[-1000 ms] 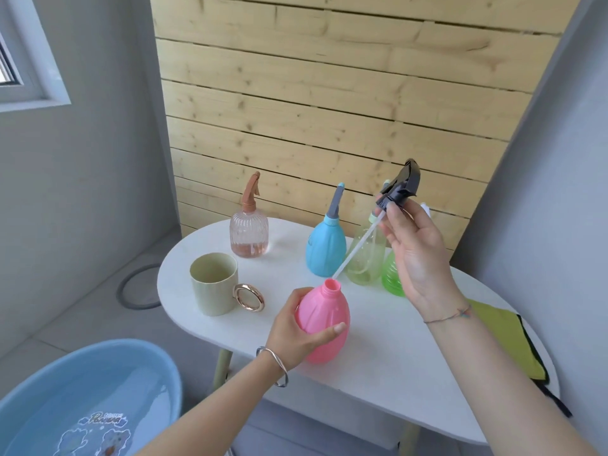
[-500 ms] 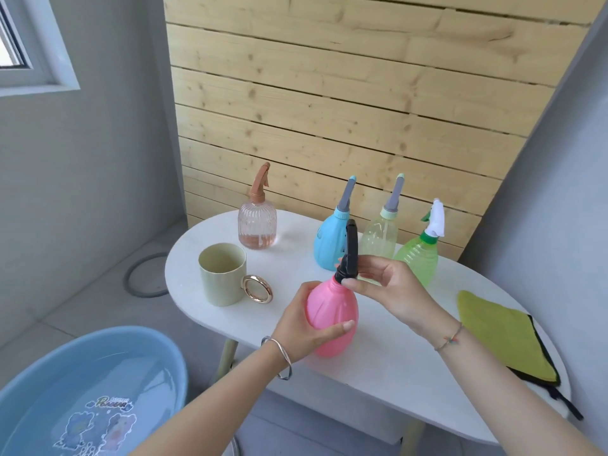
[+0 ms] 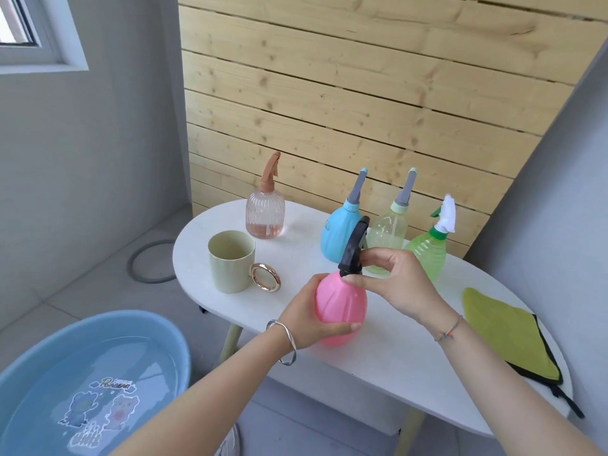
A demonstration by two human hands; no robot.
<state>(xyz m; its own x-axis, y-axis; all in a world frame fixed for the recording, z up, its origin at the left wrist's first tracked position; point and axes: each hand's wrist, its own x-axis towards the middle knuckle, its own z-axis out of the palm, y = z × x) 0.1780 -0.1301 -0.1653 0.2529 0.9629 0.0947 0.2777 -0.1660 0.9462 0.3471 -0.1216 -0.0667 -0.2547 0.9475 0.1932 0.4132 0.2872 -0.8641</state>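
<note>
A pink spray bottle (image 3: 340, 302) stands near the front edge of the white oval table (image 3: 411, 373). My left hand (image 3: 307, 320) grips its body from the left. A black spray head (image 3: 353, 250) sits upright on the bottle's neck. My right hand (image 3: 394, 284) pinches the base of that head between thumb and fingers.
Behind stand a ribbed clear-pink bottle (image 3: 265, 212), a blue bottle (image 3: 339, 235), a pale green bottle (image 3: 390, 232) and a green bottle (image 3: 427, 255). A cream mug (image 3: 232, 266) with a gold ring handle sits left. A yellow-green cloth (image 3: 506, 330) lies right. A blue basin (image 3: 82, 383) with water sits on the floor.
My right hand brought the black spray head with its tube down from above into the pink bottle's neck. It now sits on the bottle. My left hand kept holding the bottle.
</note>
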